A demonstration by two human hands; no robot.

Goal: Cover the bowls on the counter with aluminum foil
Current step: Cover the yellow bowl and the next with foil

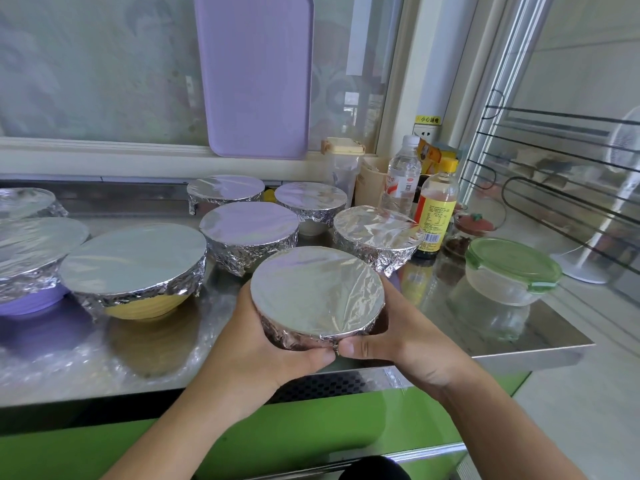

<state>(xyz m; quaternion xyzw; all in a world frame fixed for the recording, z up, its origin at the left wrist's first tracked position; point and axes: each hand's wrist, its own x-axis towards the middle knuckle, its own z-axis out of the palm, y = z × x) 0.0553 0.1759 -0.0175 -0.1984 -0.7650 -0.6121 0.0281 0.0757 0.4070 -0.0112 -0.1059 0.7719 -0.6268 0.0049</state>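
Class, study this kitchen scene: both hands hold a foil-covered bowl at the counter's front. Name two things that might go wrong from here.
1. The small foil-covered bowl sits near the steel counter's front edge; if the left hand or right hand loosens its grip, it may fall.
2. The thumbs pinch the thin foil at the rim, so it could tear.

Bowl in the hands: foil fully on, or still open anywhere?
Covered. Foil spans the whole top of the held bowl and is crimped down its sides; left hand and right hand grip it. Far side hidden.
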